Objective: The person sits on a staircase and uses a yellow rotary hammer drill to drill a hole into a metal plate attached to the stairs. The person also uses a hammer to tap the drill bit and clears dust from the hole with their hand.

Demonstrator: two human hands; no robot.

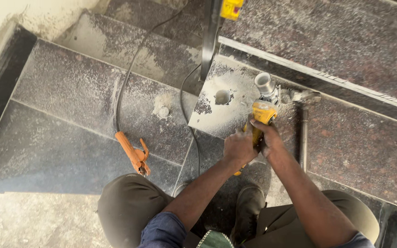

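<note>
While crouched over the dusty dark granite step [92,115], gripping a yellow handheld core drill with a silver cylindrical bit [263,103]: left hand [238,147] wrapped tight round the body, right hand [267,138] clamped just beside it nearer the bit. Bit down on the dust-whitened slab, right of a round drilled hole [222,97]. Left of that hole, on the step, an orange welding clamp with black cable [134,154].

Dusty granite steps [69,87] carry orange clamp [134,154] (cable attached), hammer [303,133], loose drilled slab [228,103].
</note>
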